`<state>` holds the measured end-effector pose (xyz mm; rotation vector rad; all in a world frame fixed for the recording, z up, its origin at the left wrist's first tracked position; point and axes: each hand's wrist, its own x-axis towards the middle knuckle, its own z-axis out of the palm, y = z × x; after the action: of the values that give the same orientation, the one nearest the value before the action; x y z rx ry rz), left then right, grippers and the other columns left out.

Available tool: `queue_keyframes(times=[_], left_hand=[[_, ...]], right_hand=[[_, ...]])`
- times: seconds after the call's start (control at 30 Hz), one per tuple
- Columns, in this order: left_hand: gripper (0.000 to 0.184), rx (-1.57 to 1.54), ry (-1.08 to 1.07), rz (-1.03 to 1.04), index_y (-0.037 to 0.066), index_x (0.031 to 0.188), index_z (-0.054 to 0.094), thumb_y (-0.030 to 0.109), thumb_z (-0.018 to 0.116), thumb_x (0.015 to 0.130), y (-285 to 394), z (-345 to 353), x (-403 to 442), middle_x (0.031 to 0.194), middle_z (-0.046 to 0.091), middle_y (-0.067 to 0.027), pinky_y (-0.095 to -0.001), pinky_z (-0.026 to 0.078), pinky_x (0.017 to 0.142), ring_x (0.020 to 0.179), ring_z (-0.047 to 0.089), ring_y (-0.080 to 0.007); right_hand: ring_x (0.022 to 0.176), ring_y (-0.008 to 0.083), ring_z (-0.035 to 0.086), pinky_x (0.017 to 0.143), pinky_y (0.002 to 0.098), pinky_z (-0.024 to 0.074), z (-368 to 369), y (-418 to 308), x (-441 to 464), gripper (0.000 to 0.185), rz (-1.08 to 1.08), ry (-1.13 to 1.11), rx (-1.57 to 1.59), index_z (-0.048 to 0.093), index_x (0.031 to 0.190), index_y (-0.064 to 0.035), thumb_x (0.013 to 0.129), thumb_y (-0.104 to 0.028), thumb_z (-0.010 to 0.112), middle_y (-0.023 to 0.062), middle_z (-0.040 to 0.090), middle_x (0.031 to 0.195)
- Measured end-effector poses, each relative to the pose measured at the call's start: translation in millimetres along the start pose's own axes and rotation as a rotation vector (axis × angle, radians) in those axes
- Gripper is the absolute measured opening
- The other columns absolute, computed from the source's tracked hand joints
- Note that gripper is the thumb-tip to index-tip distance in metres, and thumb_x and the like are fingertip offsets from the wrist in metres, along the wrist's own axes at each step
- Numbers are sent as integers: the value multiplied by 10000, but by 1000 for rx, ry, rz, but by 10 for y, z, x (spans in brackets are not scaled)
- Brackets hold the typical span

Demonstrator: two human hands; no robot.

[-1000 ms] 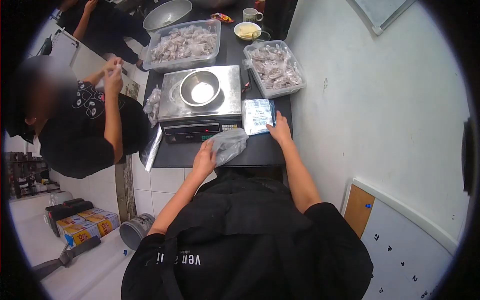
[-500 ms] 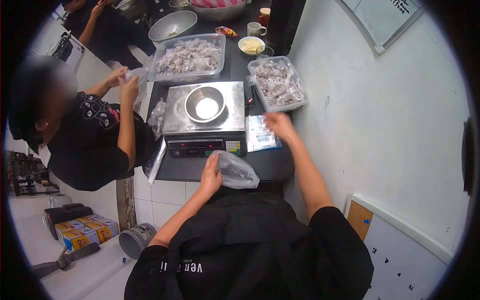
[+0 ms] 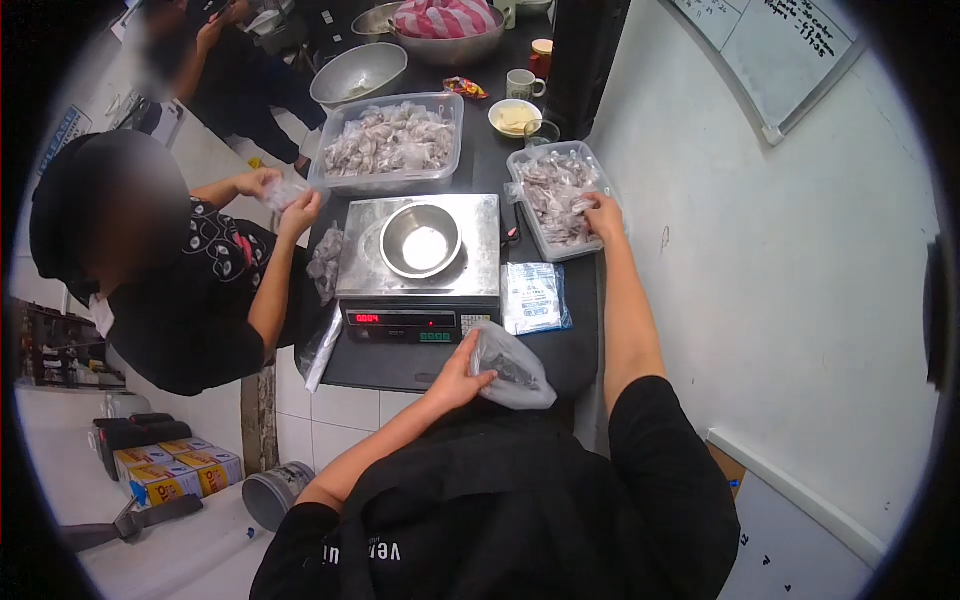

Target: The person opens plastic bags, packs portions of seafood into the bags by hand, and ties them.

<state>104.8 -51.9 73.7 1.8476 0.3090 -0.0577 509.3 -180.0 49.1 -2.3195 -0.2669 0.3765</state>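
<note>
My left hand (image 3: 462,380) is closed on the edge of a see-through plastic bag (image 3: 518,372), whose mouth gapes in front of the scale. At the right, my right hand (image 3: 604,216) reaches into a plastic tub (image 3: 575,252) filled with small knotted bags (image 3: 552,190) of greyish-brown contents. Its fingers pinch one of these small bags at the tub's right side. Between the hands stands a digital scale (image 3: 362,270) with a steel bowl (image 3: 421,240) on its plate; the red display shows a low reading. A blue-and-white packet (image 3: 534,298) lies right of the scale.
A larger tub (image 3: 325,178) of similar small bags stands behind the scale. Across from it, a co-worker (image 3: 190,270) handles a plastic bag (image 3: 282,195). Farther back are a metal bowl (image 3: 358,75), a mug (image 3: 522,84) and a dish (image 3: 515,118). A wall (image 3: 760,270) borders the right.
My right hand has moved from above the packet forward into the right tub, onto the small bags. My left hand still holds the plastic bag, now a little farther right.
</note>
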Motion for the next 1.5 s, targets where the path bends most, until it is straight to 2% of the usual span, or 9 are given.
queue_keyframes(times=[0.1, 0.53, 0.7, 0.8, 0.93, 1.03, 1.17, 1.4, 1.5], left_hand=[[838, -230, -13, -104, -26, 1417, 126, 6, 655, 768, 132, 25, 139, 1396, 331, -185, -269, 381, 945, 1213, 400, -195], [896, -201, -32, -102, 21, 1435, 115, -19, 650, 718, 70, 210, 369, 1434, 280, -185, -291, 330, 1002, 1261, 357, -225], [989, -473, -28, -315, 121, 1456, 13, -64, 619, 697, 310, 141, 416, 1439, 260, -154, -291, 497, 643, 958, 548, -223], [1007, -511, -67, -320, 125, 1455, -22, -79, 597, 688, 482, 35, 382, 1458, 218, -151, -293, 495, 669, 1009, 529, -231], [1009, -479, -96, -185, 98, 1453, -39, -105, 562, 668, 327, 91, 319, 1481, 167, -155, -285, 465, 802, 1182, 430, -235], [1013, -406, -153, -184, 79, 1449, -41, -100, 579, 670, 201, 148, 264, 1495, 131, -149, -277, 427, 871, 1257, 345, -213], [994, -218, -168, -205, 72, 1446, -38, -102, 593, 697, 100, 194, 168, 1504, 109, -136, -274, 449, 845, 1226, 382, -200], [931, -290, -34, -124, 72, 1437, -48, -86, 585, 773, -78, 232, 96, 1490, 162, -143, -264, 515, 766, 1140, 450, -199], [947, -280, -40, -109, 75, 1437, -57, -70, 604, 774, -42, 214, 57, 1491, 159, -149, -263, 498, 799, 1155, 437, -198]], right_hand=[[707, 119, 584, 573, 263, 501, -160, 109, -147, 294, -98, -30, 682, 620, 1036, -50, 772, 32, 520, 25, 621, 834], [734, 155, 617, 576, 308, 531, -179, -65, -586, 299, 36, -92, 1386, 529, 1126, -31, 827, -30, 513, 88, 624, 915], [659, 141, 609, 535, 265, 515, 18, -68, -1444, 223, 289, -927, 1824, 569, 1025, 16, 825, -74, 526, 100, 624, 906], [731, 126, 594, 648, 265, 505, 359, -251, -2212, 204, 273, -662, 1380, 579, 1020, 4, 860, -89, 493, 89, 619, 905], [769, 147, 587, 704, 276, 492, 941, 285, -2149, 222, -19, -889, 681, 581, 1058, -10, 873, -85, 483, 85, 616, 895], [945, 211, 566, 778, 307, 481, 501, -250, -2436, 379, 323, -743, 247, 482, 1235, -16, 870, -110, 526, 145, 587, 1045], [1140, 241, 479, 789, 349, 495, 558, 73, -2247, 500, 295, -765, 274, 369, 1328, -13, 913, -262, 495, 200, 472, 1274], [946, 239, 594, 654, 377, 528, 190, -165, -2123, 412, -24, -959, -209, 542, 1167, 12, 892, -295, 536, 185, 609, 1060], [785, 237, 639, 591, 373, 524, 42, -83, -1418, 342, 3, -411, 159, 629, 979, 33, 841, -278, 594, 120, 672, 831]])
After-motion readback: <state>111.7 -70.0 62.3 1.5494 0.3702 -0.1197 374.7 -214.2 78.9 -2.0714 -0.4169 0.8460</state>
